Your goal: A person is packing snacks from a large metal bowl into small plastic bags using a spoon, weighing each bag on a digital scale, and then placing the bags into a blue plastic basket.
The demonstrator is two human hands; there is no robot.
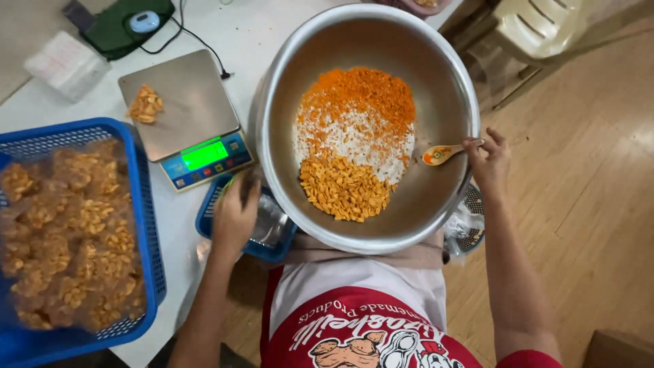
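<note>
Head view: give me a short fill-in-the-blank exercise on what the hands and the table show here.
1. The right hand holds a ____ over the big metal bowl.
2. The left hand reaches into a small ____ basket.
3. A small pile of snack pieces lies on the ____.
4. The large basket at the left is full of ____ of snacks.

Missing words: spoon; blue; scale; bags

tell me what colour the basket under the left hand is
Blue: the small basket under the left hand is blue plastic mesh, seen in the head view.
</note>
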